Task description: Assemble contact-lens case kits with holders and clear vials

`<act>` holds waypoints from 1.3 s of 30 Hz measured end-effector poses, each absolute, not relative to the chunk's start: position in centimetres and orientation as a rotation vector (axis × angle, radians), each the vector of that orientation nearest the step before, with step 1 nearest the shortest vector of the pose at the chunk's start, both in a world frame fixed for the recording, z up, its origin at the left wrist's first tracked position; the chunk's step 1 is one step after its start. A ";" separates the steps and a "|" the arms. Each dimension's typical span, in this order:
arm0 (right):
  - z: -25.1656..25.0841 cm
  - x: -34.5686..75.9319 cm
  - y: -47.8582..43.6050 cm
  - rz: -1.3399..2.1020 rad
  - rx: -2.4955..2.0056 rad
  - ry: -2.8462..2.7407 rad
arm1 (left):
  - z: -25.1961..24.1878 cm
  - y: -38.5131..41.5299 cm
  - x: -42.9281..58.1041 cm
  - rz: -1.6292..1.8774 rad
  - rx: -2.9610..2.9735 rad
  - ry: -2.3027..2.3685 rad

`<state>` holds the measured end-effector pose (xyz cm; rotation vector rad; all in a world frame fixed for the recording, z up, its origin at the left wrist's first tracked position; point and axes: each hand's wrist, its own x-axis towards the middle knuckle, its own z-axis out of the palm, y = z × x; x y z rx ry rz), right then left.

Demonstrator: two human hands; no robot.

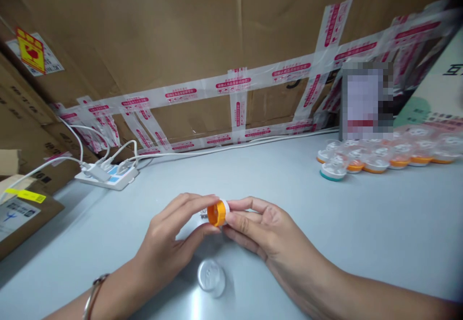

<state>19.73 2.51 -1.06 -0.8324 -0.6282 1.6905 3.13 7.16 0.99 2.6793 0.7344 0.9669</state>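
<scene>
Near the middle of the table, an orange ring-shaped piece (pixel 216 215) with a white part on its right side is held up between both hands. My left hand (pixel 177 226) pinches the orange rim between thumb and fingers. From the right, my right hand (pixel 258 226) grips the white side with its thumb and fingertips. Just behind the left fingertips, a small whitish part (pixel 204 213) is partly hidden. A clear plastic cup (pixel 211 278) stands on the table below the hands.
Several clear-topped pieces with orange, white or teal bases (pixel 376 160) sit in rows at the right. A white power strip (pixel 108 176) with cables lies at the back left. Taped cardboard (pixel 202 30) lines the back, and a box (pixel 27 218) stands at the left edge.
</scene>
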 end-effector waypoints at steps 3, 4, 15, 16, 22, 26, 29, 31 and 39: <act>-1.0 19.7 2.5 1.718 -0.795 -0.572 | 0.7 7.1 3.3 1.051 2.752 0.731; -1.0 19.7 2.5 1.731 -0.777 -0.561 | 0.6 7.1 3.3 1.074 2.775 0.722; -1.1 19.9 2.5 1.755 -0.665 -0.546 | 1.0 7.0 3.5 1.121 2.781 0.695; -1.1 20.0 2.5 1.758 -0.663 -0.540 | 1.0 7.0 3.5 1.128 2.783 0.700; -1.2 20.0 2.9 1.788 -0.617 -0.500 | 1.2 7.1 3.3 1.126 2.769 0.737; -1.2 20.1 3.0 1.790 -0.623 -0.481 | 1.3 7.2 3.2 1.096 2.752 0.775; -1.3 20.1 3.0 1.786 -0.638 -0.467 | 1.3 7.3 3.2 1.076 2.765 0.776; -1.3 20.1 3.0 1.781 -0.648 -0.462 | 1.3 7.2 3.3 1.067 2.784 0.760; -1.5 20.0 2.8 1.774 -0.648 -0.534 | 1.3 7.0 3.3 1.048 2.848 0.716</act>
